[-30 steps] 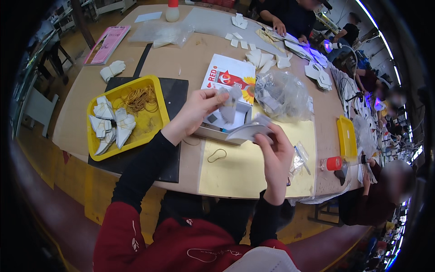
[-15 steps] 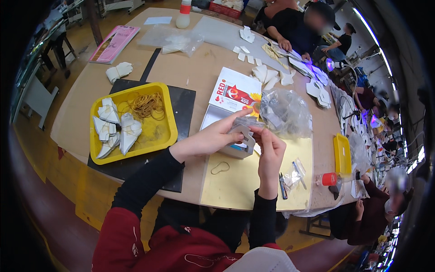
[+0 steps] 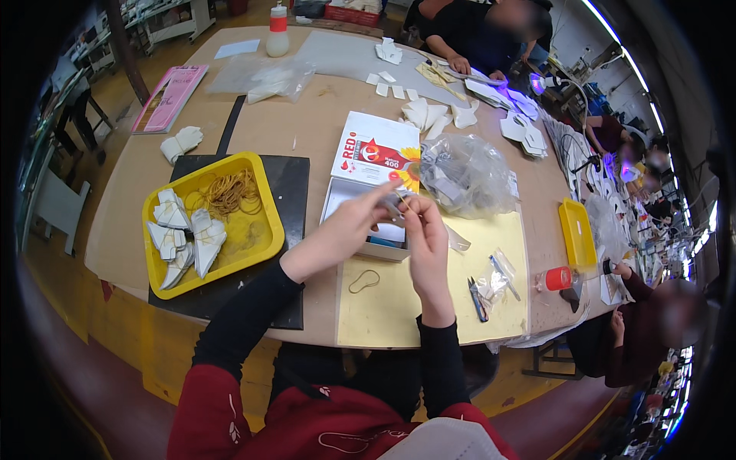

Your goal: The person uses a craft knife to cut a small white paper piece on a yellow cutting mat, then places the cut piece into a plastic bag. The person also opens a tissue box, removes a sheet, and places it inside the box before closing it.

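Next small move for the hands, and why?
Probably loop the thin tan band, seemingly rubber, around the small flat grey piece: the left hand seems to hold it, the right hand pinches near the band, and white bundles in the shallow yellow plastic tray carry similar bands.

- Behind my left grip (image 3: 359, 218), a close-fitting black sleeve (image 3: 245, 318), ending at the wrist.
- Behind my right grip (image 3: 426, 239), a matching black cuff (image 3: 440, 345).
- Farther back from both, a dark red top (image 3: 295, 410), with a white leaf motif (image 3: 233, 420) on its left sleeve and a white looped outline (image 3: 341, 442) in front.
- Between, dark trousers (image 3: 383, 373).
- Farthest back, a pale rounded piece (image 3: 448, 442), its kind unclear.
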The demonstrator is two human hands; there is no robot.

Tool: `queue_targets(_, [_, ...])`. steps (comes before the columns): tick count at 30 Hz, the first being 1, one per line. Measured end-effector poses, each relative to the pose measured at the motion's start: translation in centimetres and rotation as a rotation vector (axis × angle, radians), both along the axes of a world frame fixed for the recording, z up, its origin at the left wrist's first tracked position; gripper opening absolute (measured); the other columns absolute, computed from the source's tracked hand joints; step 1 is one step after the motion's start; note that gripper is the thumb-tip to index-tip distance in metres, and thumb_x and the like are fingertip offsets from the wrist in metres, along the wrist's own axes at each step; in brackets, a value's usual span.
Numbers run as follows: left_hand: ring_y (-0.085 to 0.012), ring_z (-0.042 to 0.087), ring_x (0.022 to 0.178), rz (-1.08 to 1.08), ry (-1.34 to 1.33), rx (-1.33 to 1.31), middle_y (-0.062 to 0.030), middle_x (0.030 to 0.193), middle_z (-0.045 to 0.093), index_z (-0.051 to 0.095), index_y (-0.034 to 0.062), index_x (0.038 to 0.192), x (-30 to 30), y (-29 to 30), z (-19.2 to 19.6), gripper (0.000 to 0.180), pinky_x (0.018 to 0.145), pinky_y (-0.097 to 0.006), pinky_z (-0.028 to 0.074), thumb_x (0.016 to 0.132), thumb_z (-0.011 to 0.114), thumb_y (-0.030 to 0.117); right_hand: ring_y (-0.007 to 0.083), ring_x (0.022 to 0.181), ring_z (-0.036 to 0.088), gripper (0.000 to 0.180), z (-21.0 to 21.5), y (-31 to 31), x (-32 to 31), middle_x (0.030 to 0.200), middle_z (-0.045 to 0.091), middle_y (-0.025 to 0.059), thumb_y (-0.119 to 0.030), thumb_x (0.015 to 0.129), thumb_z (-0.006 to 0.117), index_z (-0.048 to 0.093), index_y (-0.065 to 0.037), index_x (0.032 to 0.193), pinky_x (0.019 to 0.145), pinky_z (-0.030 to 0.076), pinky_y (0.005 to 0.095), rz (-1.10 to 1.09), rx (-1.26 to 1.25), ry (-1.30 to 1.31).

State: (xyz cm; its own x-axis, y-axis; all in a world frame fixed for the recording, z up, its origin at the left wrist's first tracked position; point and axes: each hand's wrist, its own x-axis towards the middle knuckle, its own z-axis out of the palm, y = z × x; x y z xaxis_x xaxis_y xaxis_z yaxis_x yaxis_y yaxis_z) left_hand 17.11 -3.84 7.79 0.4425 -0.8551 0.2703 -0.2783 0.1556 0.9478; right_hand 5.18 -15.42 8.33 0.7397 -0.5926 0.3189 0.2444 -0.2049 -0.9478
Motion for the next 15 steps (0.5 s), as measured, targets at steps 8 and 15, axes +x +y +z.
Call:
queue_targets(8, [-0.0062, 0.059, 0.081, 0.123, 0.353, -0.154, -0.0032, 0.098, 0.066, 0.051, -0.0022, 0.131, 0.7, -0.5, -0.6, 0.033, 0.070, -0.020, 0.049, 0.103, 0.051, 0.014, 0.0076, 0.053, 0.033, 0.030, -1.1, -0.5, -2.9, 0.061, 0.039, -0.0059, -0.012, 0.100, 0.049, 0.055, 0.002, 0.126, 0.072, 0.041, 0.0243, 0.354, 0.423, -0.173])
queue_targets(15, [-0.0365, 0.054, 0.120, -0.083, -0.356, 0.062, -0.0244, 0.129, 0.054, 0.030, 0.0026, 0.150, -0.9, -1.0, -3.0, 0.060, 0.099, -0.041, 0.044, 0.097, 0.053, 0.018, 0.0089, 0.071, 0.053, 0.039, 2.0, 2.8, -1.9, 0.080, 0.056, -0.0005, -0.006, 0.097, 0.058, 0.046, -0.003, 0.134, 0.066, 0.044, 0.0248, 0.265, -0.554, 0.197])
